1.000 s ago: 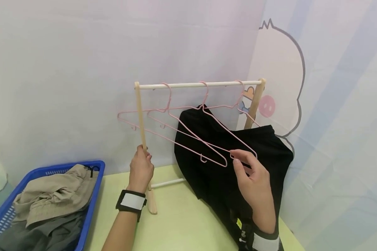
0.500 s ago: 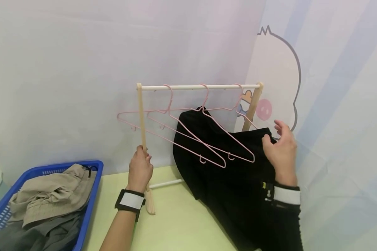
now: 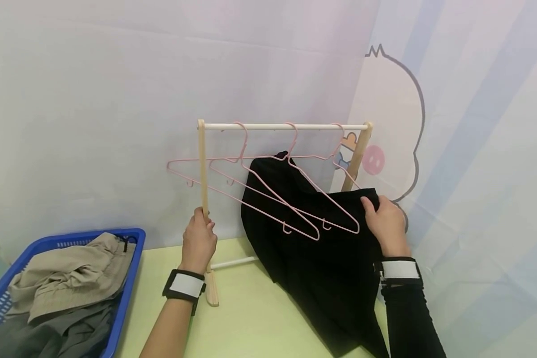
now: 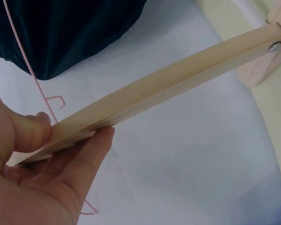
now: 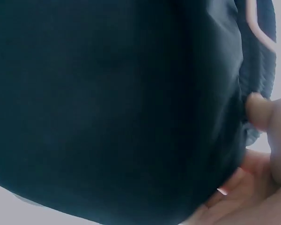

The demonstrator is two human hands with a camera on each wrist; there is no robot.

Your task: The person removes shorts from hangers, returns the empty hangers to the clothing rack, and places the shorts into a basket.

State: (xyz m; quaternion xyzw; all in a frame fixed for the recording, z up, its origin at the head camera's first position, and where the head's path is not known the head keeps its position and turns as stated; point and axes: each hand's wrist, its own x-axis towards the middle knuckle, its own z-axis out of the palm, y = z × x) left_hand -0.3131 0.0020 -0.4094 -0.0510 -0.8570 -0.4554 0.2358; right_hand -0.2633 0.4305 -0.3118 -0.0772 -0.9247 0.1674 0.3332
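My left hand (image 3: pixel 199 243) grips the near wooden upright (image 3: pixel 203 169) of a small clothes rack. In the left wrist view the thumb lies on one side of the upright (image 4: pixel 168 75) and the fingers on the other. Black pants (image 3: pixel 313 248) hang at the rack's right part, their ribbed waistband over a pink hanger (image 3: pixel 340 144) whose lower part is hidden. My right hand (image 3: pixel 389 226) pinches the waistband's right corner, thumb in front. The right wrist view is filled mostly by the dark cloth (image 5: pixel 117 103), with the thumb (image 5: pixel 260 111) pressed on its gathered edge.
Two bare pink hangers (image 3: pixel 268 186) hang from the white rail (image 3: pixel 268 127) in front of the pants. A blue basket (image 3: pixel 136 258) with beige and dark grey clothes stands at left on the yellow-green table (image 3: pixel 246 318). Curtains stand behind and at right.
My right hand moved from the hangers' lower ends, out to the right, then in onto the waistband's corner, which it now pinches. The left hand keeps its hold on the upright.
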